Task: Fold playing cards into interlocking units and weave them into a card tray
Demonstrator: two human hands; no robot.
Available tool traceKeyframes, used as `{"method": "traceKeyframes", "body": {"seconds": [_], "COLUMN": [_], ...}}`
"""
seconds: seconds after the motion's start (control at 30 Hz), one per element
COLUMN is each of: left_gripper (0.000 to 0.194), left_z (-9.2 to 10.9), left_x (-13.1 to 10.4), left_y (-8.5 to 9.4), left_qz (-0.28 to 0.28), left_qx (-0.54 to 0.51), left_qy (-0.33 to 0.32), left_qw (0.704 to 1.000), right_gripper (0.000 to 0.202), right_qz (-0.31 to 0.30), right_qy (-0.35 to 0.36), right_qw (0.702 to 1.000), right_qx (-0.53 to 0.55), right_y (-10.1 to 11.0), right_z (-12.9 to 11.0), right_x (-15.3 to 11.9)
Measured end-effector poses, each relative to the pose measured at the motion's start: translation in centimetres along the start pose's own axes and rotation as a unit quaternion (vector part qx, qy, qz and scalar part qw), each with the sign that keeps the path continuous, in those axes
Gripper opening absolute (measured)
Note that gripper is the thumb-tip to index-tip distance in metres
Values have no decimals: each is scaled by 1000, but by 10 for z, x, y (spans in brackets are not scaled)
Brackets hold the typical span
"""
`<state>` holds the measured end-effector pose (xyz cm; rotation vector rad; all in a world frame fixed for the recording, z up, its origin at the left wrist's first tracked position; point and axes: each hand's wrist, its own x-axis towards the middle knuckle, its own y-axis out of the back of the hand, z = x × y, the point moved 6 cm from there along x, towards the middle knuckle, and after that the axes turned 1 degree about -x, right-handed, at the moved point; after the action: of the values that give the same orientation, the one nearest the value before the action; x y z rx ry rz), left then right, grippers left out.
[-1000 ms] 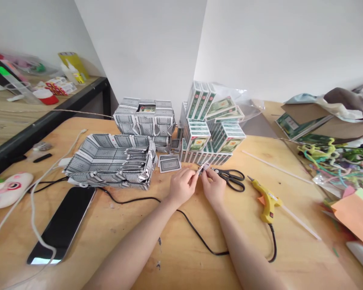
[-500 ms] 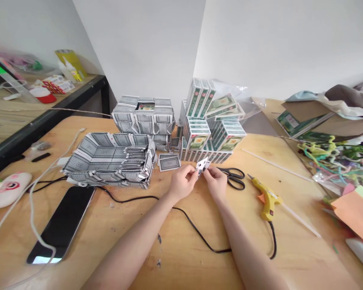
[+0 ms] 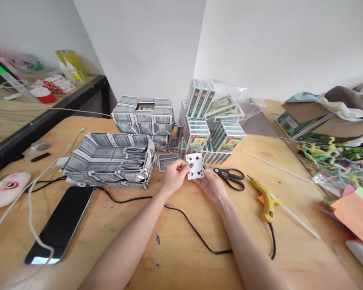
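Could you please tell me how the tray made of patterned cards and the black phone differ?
The grey-and-white tray of folded playing cards is an open, walled container, while the black glossy phone is a flat slab. The tray is covered in a fine pattern; the phone's face is mostly plain black. The tray holds folded cards, whereas the phone has a white cable across it. Both rest on the wooden table.

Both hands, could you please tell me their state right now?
Left hand: closed, pinching a white four-of-spades playing card.
Right hand: fingers on the same card's other side.
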<state>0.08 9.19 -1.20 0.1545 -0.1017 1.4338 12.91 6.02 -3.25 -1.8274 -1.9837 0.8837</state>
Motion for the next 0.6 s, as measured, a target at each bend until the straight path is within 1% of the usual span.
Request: {"method": "traceKeyframes", "body": {"seconds": [0.13,0.33,0.47,0.6], "left_gripper": [22,22,22,23], "left_z": [0,-1,-4,-6], "left_x": [1,1,0,1], "left_y": [2,6,7,6], "left_qz": [-15,-27,-32,-41], "left_qx": [20,45,41,32], "left_qy": [-3,-10,-1,2], "left_qw": [1000,999,999,999], "right_gripper": [18,27,29,30], "right_qz": [-14,5,6,28], "right_qy": [-6,15,27,43], "right_qw": [999,995,991,981], "right_qx": [-36,-94,-133,-188], "right_y": [-3,-4,0,6], "right_z": [0,2,5,5], "right_x": [-1,0,3,4]}}
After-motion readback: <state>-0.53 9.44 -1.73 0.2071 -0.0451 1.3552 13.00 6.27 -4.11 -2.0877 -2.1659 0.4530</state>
